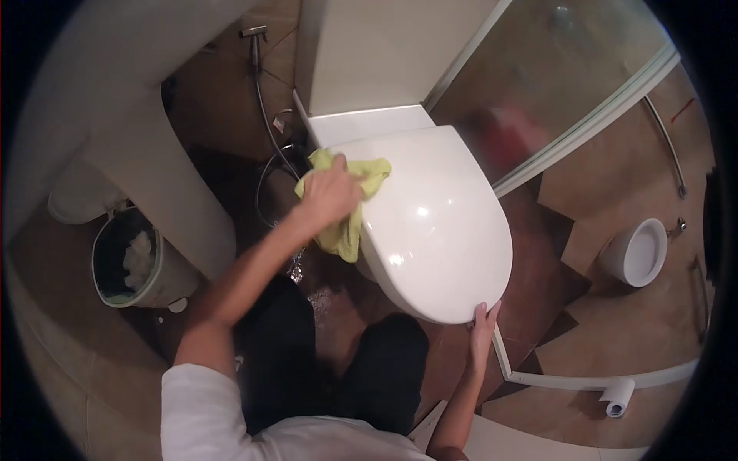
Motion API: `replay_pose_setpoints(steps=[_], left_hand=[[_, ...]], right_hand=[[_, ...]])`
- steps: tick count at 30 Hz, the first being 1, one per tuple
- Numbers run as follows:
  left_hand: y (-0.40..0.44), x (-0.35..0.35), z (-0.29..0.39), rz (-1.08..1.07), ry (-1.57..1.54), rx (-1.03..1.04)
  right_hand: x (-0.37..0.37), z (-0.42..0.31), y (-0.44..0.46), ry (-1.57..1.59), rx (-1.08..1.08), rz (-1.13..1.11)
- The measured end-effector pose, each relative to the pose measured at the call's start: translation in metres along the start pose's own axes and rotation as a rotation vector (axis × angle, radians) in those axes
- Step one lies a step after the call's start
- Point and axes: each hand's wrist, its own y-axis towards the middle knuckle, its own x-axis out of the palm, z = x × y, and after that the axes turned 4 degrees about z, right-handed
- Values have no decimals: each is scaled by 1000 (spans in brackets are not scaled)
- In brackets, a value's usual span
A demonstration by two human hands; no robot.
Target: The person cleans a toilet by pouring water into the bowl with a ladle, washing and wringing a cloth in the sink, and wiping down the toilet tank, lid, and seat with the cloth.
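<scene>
A white toilet lid (442, 223), glossy and closed, fills the middle of the head view. My left hand (334, 192) presses a yellow-green cloth (374, 175) against the lid's left side near the hinge end, fingers bent into the fabric. Part of the cloth hangs down over the edge. At the lid's front right rim, my right hand (483, 323) grips the edge, with its fingertips on top; the rest of that grip is hidden beneath. Below the lid, the toilet bowl is mostly covered.
A bidet sprayer (254, 34) with a hose hangs at the back left. On the left stands an open waste bin (173, 280) holding crumpled paper. A framed glass shower panel (569, 84) borders the right, with a white bucket (644, 252) and a paper roll (617, 398) beyond.
</scene>
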Motion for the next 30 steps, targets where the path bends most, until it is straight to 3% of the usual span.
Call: replay_pose_setpoints(steps=[2, 5, 10, 12, 13, 16, 19, 20, 21, 23, 26, 28, 30], left_hand=[[39, -5, -14, -3, 124, -94], [85, 14, -28, 5, 281, -75], [11, -6, -2, -64, 167, 83], [18, -12, -7, -86, 168, -43], [35, -8, -10, 0, 217, -20], [81, 6, -14, 64, 267, -25], [39, 3, 5, 5, 191, -5], [13, -8, 20, -107, 150, -53], [-18, -6, 22, -72, 87, 52], [-52, -28, 40, -184, 55, 38], [-44, -31, 33, -220, 3, -97], [-9, -2, 3, -1, 105, -122], [43, -1, -9, 65, 93, -352]], right_hand=[[2, 8, 5, -58, -63, -18], [4, 26, 14, -173, -149, 33], [8, 18, 5, -208, -143, 53], [10, 12, -1, -150, -169, 55], [5, 35, 12, -254, -314, 125], [5, 36, 14, -163, -242, 94], [5, 26, 9, -190, -180, 88], [5, 19, 8, -188, -177, 87], [8, 13, 7, -216, -226, 92], [11, 9, 1, -239, -262, 98], [11, 4, 0, -231, -265, 91], [11, 5, 0, -189, -292, 59], [11, 7, -3, -179, -288, 67]])
